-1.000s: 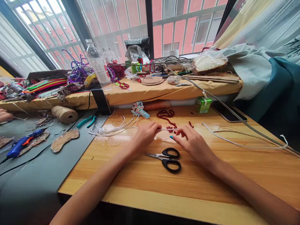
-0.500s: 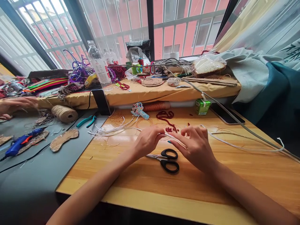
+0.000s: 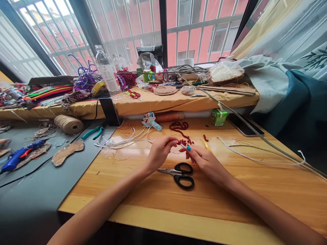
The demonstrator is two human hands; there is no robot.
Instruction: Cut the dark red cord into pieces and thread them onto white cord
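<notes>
Over the glossy wooden table (image 3: 230, 190), the left hand (image 3: 159, 153) and right hand (image 3: 204, 160) pinch a thin white cord (image 3: 183, 146) between fingertips, black-handled scissors (image 3: 178, 173) lying at six o'clock below them.

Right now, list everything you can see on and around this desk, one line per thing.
scissors: one, black handles, on the wooden table just below the hands
white cord: one short piece, pinched between both hands
red cord scraps: several, dark red, beyond the hands
white strips: a bundle, left of the hands
green carton: one, at the table's far edge
phone: one, black, right of the carton
twine ball: one, tan, on the grey surface
pliers: one, teal handles, near the twine
glue gun: one, blue, far left
water bottle: one, clear, on the cluttered sill
left hand: pinching the cord
right hand: pinching the cord, teal nails
</notes>
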